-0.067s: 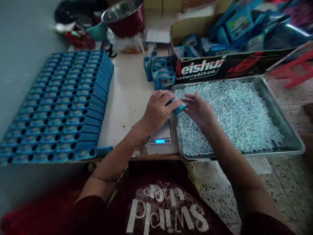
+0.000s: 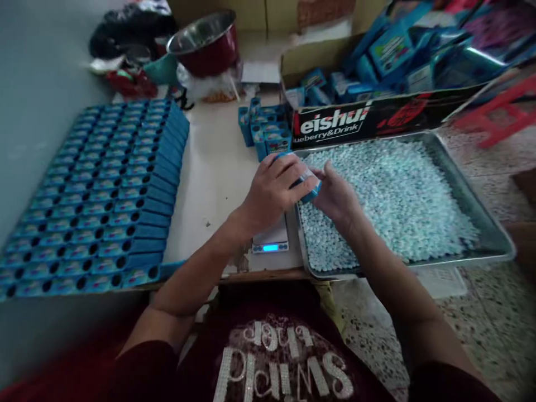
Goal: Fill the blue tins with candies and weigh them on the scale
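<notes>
My left hand [image 2: 276,187] is closed around a small blue box [image 2: 310,188], which it holds tilted above the near end of the tray. My right hand [image 2: 337,198] is at the lower end of this box, thumb raised and apart; its fingertips are partly hidden behind the box, and I cannot tell if they touch it. Below my left hand lies a digital scale [image 2: 270,247] with a lit blue display, its plate partly covered by the hand. To the right, a metal tray [image 2: 498,245] holds a wide heap of small pale blue-white pellets [image 2: 393,206].
Rows of blue boxes [image 2: 96,206] with dark round holes fill the table's left. Several more blue boxes [image 2: 268,131] stand ahead. Behind the tray is a black carton [image 2: 335,124] of blue packs. A red pot [image 2: 209,53] and a red plastic stool [image 2: 494,120] are farther off.
The view has shifted slightly. The blue box has turned in my left hand and shows more of its side. My right hand's fingers have moved in behind the box's end.
</notes>
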Available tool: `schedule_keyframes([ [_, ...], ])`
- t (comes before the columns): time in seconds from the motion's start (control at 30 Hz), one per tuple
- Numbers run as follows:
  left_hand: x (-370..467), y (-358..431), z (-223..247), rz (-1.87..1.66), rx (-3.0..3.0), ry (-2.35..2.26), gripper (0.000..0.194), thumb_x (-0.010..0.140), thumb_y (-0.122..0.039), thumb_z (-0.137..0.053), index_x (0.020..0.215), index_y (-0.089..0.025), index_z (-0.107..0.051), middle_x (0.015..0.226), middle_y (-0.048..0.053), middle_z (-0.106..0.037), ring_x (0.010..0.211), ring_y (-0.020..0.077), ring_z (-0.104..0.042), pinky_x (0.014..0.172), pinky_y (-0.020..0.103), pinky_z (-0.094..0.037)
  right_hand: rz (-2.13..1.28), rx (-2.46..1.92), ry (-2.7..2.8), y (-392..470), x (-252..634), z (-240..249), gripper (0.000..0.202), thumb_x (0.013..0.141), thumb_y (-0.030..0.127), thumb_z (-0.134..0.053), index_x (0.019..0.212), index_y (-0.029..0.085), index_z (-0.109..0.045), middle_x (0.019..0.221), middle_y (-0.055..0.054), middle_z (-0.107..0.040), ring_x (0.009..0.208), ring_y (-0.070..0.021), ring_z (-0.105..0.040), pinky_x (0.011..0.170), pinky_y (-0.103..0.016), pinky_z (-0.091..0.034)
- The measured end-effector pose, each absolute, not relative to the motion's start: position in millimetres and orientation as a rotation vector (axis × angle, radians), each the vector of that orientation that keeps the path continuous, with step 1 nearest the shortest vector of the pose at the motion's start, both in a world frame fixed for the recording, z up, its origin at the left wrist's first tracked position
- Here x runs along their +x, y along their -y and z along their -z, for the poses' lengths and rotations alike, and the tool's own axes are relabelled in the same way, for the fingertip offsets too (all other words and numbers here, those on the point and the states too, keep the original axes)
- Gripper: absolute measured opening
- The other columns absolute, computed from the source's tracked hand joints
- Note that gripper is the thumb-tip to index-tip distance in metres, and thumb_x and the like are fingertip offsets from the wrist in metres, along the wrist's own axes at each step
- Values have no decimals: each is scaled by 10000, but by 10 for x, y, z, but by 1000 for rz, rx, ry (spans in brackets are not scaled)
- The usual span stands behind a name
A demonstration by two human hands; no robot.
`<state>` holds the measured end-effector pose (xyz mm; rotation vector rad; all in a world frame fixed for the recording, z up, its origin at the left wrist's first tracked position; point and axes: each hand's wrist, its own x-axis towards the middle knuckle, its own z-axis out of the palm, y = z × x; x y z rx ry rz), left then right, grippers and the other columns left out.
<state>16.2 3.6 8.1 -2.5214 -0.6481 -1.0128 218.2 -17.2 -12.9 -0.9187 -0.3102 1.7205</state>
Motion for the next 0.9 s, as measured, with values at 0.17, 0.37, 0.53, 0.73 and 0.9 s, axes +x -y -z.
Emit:
schedule_keyframes([
  [0.17, 390, -170, -74, 965, -2644, 663, 270, 1103, -154, -607, 1203, -341, -772, 1280, 11, -808, 1329, 219, -690, 1194, 428, -454, -1702, -866, 71, 104, 2211, 288, 354, 1143, 480, -461, 1064, 228, -696, 873, -53, -763, 765, -194, -708, 656, -312, -652],
  [0.37, 446, -263, 188, 1470, -2664, 1073, 247, 1074, -220, -656, 1252, -335, -782, 1250, 33, -788, 1224, 247, -708, 1134, 433, -501, -1669, -832, -81, 105, 2250, 300, 247, 1136, 391, -490, 1018, 241, -647, 802, -26, -702, 727, -186, -682, 686, -317, -695],
  [0.53, 289, -176, 361, 1849, -2723, 1553, 286, 942, -357, -850, 1198, -273, -756, 1183, 37, -778, 1120, 231, -720, 1016, 369, -587, -1691, -864, -103, 118, 2318, 230, 153, 1081, 233, -515, 1028, 222, -659, 818, -61, -715, 805, -197, -730, 752, -321, -731],
  [0.73, -222, 399, 586, 2183, -2538, 2203, 514, 753, -243, -950, 1194, -263, -686, 1079, -6, -723, 996, 181, -714, 912, 290, -603, -1588, -904, 360, 129, 2403, 361, 365, 806, 22, -654, 1105, 219, -723, 1080, -64, -802, 1084, -202, -789, 895, -329, -731],
  [0.9, -431, 815, 797, 2087, -2534, 2543, 545, 766, -291, -951, 1225, -266, -659, 1056, -1, -753, 969, 201, -746, 891, 327, -630, -931, -1156, 1068, 258, 2467, 244, 245, 924, 258, -667, 1138, 342, -752, 1277, -44, -763, 1388, -289, -656, 1049, -503, -650],
])
